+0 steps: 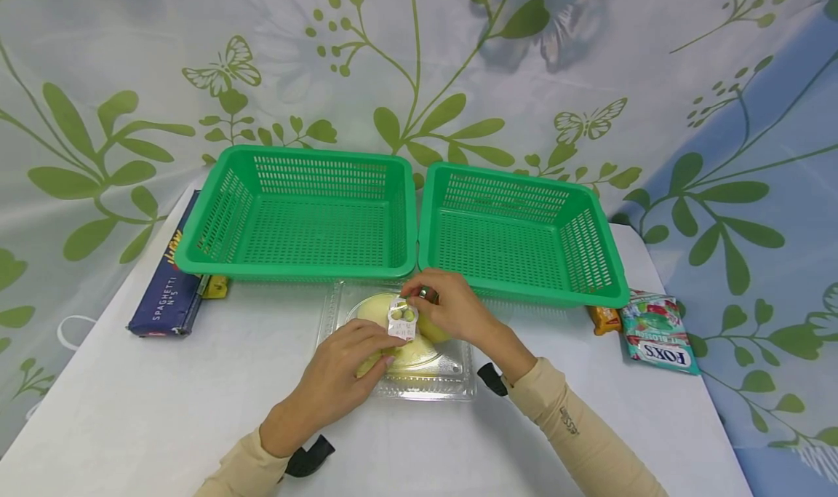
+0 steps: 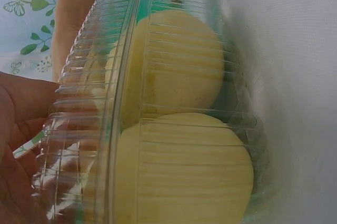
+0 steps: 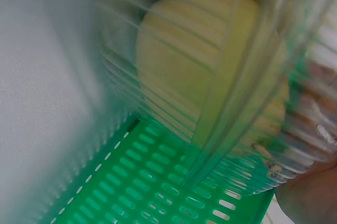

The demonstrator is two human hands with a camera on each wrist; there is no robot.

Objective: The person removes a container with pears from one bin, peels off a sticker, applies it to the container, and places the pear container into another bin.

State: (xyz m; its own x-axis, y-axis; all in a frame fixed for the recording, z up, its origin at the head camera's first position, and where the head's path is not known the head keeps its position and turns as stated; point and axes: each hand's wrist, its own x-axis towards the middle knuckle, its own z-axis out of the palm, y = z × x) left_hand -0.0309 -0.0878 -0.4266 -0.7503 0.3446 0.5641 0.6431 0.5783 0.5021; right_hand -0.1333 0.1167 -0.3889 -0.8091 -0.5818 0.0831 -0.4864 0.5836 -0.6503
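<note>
A clear plastic clamshell box (image 1: 428, 390) lies on the table with several round, pale yellow fruits (image 1: 414, 353) inside. On its lid is a small white label (image 1: 401, 328) with a green picture and print. My right hand (image 1: 458, 309), a ring on one finger, pinches the label's upper edge. Fingers fairly straight, my left hand (image 1: 343, 370) rests on the lid, with a fingertip at the label's lower edge. In the left wrist view, two yellow fruits (image 2: 187, 166) show through the ribbed side. The right wrist view has one fruit (image 3: 179, 60) behind the plastic.
Two green baskets (image 1: 294, 270) (image 1: 524, 291) stand side by side behind the box. A blue spaghetti box (image 1: 166, 293) and a yellow packet (image 1: 216, 287) lie at left. At right are an orange packet (image 1: 605, 319) and a Fox's candy bag (image 1: 657, 333).
</note>
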